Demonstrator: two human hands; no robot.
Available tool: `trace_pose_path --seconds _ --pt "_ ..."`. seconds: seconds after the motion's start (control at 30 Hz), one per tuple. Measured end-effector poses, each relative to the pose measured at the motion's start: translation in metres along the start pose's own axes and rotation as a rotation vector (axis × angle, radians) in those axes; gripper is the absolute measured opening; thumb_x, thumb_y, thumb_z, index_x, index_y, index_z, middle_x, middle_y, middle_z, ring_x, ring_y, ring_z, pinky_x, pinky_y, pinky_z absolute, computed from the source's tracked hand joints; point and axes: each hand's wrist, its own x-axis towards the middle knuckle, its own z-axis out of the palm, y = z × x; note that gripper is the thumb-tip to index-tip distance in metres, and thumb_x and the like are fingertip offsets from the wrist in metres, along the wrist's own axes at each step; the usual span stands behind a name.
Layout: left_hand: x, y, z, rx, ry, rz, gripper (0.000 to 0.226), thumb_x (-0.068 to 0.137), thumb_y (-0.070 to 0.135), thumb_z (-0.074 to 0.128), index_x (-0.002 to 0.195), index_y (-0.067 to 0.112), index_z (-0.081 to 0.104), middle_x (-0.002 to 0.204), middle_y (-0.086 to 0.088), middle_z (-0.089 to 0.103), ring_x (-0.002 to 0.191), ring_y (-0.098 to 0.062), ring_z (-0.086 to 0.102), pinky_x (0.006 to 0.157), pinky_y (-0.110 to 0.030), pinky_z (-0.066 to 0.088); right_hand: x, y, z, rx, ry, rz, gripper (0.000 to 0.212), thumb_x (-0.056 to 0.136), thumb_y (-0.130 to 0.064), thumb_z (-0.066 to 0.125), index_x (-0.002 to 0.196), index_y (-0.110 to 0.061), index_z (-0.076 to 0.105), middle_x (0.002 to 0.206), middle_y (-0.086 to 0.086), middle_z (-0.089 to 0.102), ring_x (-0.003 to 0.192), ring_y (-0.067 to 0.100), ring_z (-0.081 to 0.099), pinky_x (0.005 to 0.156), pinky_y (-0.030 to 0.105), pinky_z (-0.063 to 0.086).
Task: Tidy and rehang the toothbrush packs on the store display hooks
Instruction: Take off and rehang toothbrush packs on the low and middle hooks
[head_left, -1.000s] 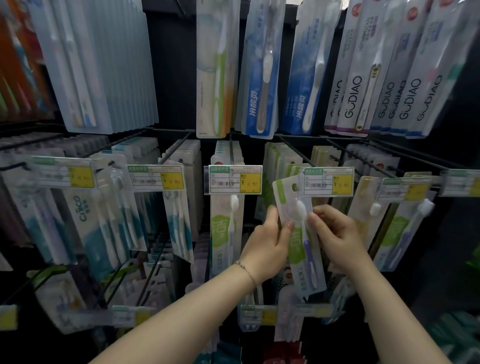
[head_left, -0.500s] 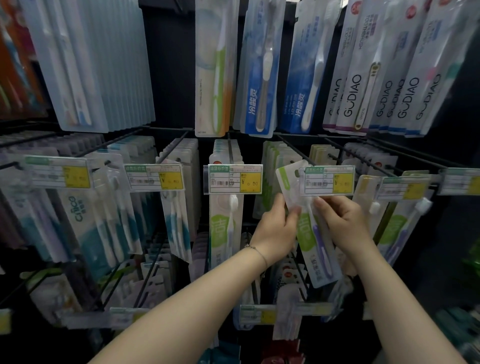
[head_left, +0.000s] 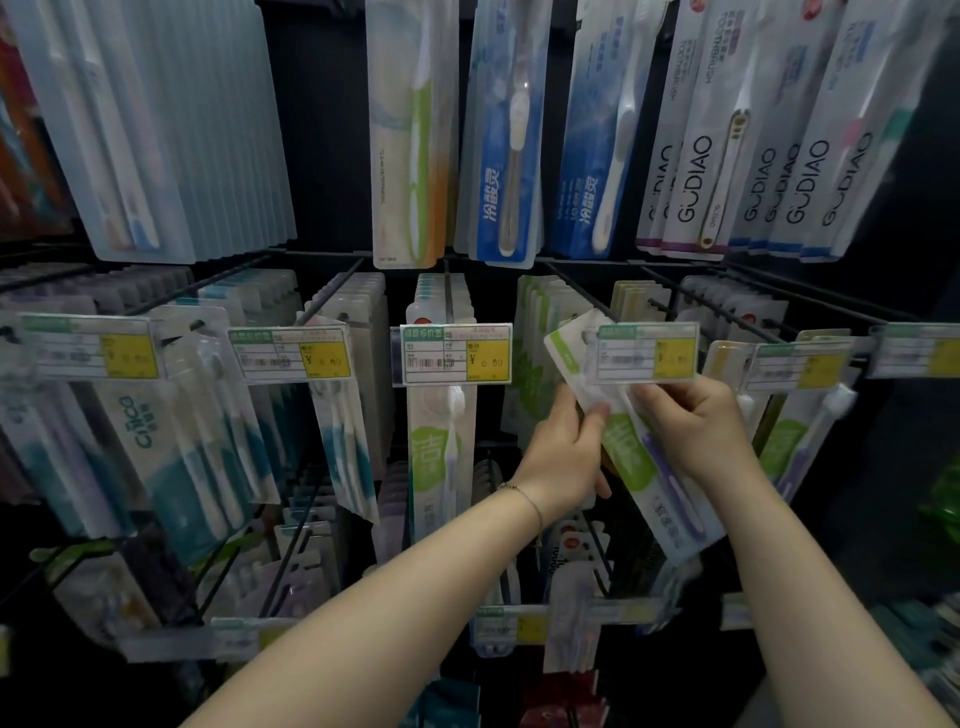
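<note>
A white and green toothbrush pack (head_left: 636, 462) with a purple brush is tilted, its top leaning left, right of centre. My left hand (head_left: 563, 452) pinches its left edge and my right hand (head_left: 693, 426) holds its right side. The pack's top end sits beside and partly behind a price tag (head_left: 647, 353) at the tip of a black display hook (head_left: 582, 291). I cannot tell whether the hanging hole is on the hook. More green packs (head_left: 535, 332) hang further back on that hook.
Neighbouring hooks carry rows of toothbrush packs with price tags, one (head_left: 456, 354) just left of my hands. Blue packs (head_left: 511, 156) and GUDIAO packs (head_left: 727, 156) hang on the row above. A lower row of hooks (head_left: 571, 618) sits under my forearms.
Both hands have raised the pack up and a little right, from below the price tag to level with it. The pack now tilts more.
</note>
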Motion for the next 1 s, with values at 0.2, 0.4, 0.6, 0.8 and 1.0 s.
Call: trace_pose_path --seconds 0.2,0.4,0.6,0.8,1.0 --pt "0.003 0.003 -0.002 0.24 0.054 0.036 0.019 0.1 0.035 0.039 0.113 0.022 0.044 0.091 -0.008 0.067 0.071 -0.028 0.067 0.066 -0.042 0.057 -0.004 0.009 0.008 0.011 -0.017 0.08 0.019 0.097 -0.012 0.05 0.085 -0.021 0.062 0.082 -0.008 0.064 0.068 -0.007 0.06 0.059 0.005 0.046" --pt "0.004 -0.005 -0.016 0.179 0.413 0.135 0.019 0.102 0.03 0.037 0.086 0.02 0.04 0.078 -0.003 0.054 0.07 -0.019 0.053 0.065 -0.037 0.043 -0.011 0.016 0.021 0.023 -0.066 0.08 0.023 0.099 -0.02 0.047 0.081 -0.018 0.061 0.062 -0.008 0.06 0.05 0.0 0.052 0.048 0.015 0.042" --pt "0.033 0.006 -0.023 -0.039 0.522 -0.067 0.014 0.103 0.018 0.035 0.101 0.016 0.049 0.104 -0.002 0.053 0.089 -0.012 0.048 0.078 -0.02 0.034 -0.011 0.018 0.018 0.017 -0.066 0.09 0.02 0.098 -0.017 0.049 0.082 -0.017 0.061 0.063 0.004 0.057 0.044 0.008 0.048 0.043 0.022 0.041" --pt "0.055 -0.006 -0.029 -0.074 0.492 -0.122 0.019 0.099 0.017 0.047 0.111 0.014 0.061 0.115 -0.006 0.063 0.104 -0.02 0.058 0.097 -0.036 0.048 -0.013 0.015 0.012 0.05 -0.072 0.129 0.022 0.098 -0.011 0.047 0.083 -0.017 0.062 0.063 -0.003 0.061 0.042 0.005 0.051 0.041 0.019 0.041" --pt "0.064 -0.008 -0.028 -0.071 0.505 -0.082 0.016 0.092 0.015 0.06 0.106 0.007 0.062 0.105 -0.005 0.065 0.095 -0.015 0.059 0.09 -0.031 0.049 -0.011 0.018 0.009 0.037 -0.102 0.132 0.021 0.098 -0.012 0.048 0.084 -0.015 0.063 0.064 -0.002 0.062 0.044 0.01 0.051 0.041 0.022 0.043"
